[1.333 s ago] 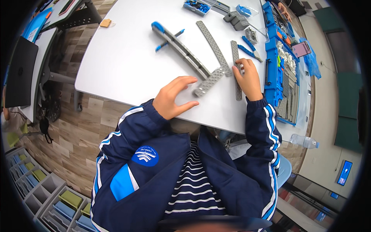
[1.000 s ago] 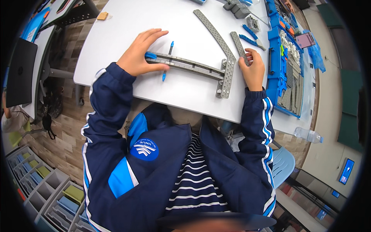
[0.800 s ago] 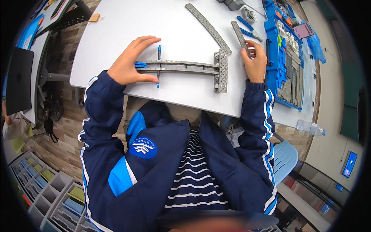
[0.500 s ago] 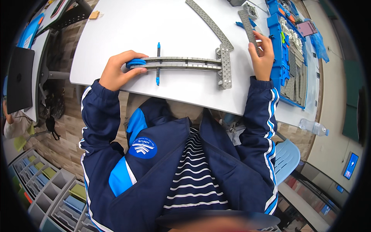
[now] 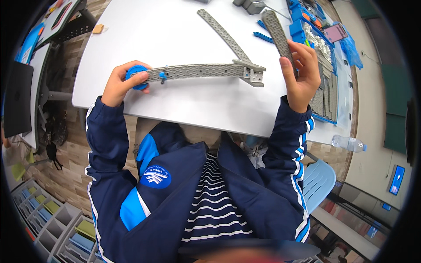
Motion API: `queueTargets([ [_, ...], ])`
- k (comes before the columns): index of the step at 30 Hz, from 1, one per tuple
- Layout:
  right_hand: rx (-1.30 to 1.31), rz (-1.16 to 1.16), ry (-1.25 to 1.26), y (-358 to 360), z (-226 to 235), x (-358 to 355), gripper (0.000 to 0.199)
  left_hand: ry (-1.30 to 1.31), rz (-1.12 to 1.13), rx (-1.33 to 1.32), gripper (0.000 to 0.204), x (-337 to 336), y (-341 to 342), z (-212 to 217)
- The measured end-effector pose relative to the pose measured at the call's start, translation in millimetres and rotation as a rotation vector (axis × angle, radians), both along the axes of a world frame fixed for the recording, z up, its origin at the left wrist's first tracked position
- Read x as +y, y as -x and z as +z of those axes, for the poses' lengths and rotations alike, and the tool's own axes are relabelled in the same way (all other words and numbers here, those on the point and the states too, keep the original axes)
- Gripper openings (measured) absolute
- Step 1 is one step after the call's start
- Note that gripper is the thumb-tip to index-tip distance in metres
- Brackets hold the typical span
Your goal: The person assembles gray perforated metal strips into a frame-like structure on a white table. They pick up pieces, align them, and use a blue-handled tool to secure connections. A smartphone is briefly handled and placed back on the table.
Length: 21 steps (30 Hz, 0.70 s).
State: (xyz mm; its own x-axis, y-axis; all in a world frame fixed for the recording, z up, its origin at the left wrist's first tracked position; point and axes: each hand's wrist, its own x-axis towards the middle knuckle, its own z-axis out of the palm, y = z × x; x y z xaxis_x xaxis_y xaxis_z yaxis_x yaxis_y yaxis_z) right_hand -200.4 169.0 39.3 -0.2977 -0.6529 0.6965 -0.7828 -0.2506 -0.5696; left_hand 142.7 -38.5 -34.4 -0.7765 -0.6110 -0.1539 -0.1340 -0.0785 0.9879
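Note:
My left hand (image 5: 120,83) grips one end of a long grey building-kit arm (image 5: 193,71), with the thumb across a round blue gear (image 5: 137,78). The arm is turned on its side, so its flat, holed face shows. A small blue-ended pin (image 5: 162,77) pokes out near the gear. At the arm's other end sits a grey bracket (image 5: 253,73). In my right hand (image 5: 303,72) a separate grey perforated beam (image 5: 277,35) is pinched between thumb and fingers and points up and away. Another grey beam (image 5: 223,35) lies on the table beyond the bracket.
A blue parts bin (image 5: 299,30) with grey and white pieces stands at the table's right side. Blue pieces (image 5: 263,37) and dark grey blocks (image 5: 250,6) lie at the far right. A plastic bottle (image 5: 348,143) lies near the right corner. A light blue chair (image 5: 319,184) stands beside me.
My left hand has turned the building-kit arm onto its side, so its wide face now shows. My right hand has raised the separate beam, with more of it visible.

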Motion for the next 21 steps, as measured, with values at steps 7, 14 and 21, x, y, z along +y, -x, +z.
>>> queueTargets([
  [7, 0.028, 0.069, -0.070, -5, 15, -4, 0.034, -0.139, 0.069, 0.082, 0.036, -9, 3, -14],
  [14, 0.292, 0.285, -0.217, -28, 34, -27, 0.038, -0.276, 0.105, 0.161, 0.033, -15, 6, -27],
  [21, 0.357, 0.414, -0.332, -50, 23, -61, 0.035, -0.276, 0.146, 0.119, 0.037, -15, 8, -24],
])
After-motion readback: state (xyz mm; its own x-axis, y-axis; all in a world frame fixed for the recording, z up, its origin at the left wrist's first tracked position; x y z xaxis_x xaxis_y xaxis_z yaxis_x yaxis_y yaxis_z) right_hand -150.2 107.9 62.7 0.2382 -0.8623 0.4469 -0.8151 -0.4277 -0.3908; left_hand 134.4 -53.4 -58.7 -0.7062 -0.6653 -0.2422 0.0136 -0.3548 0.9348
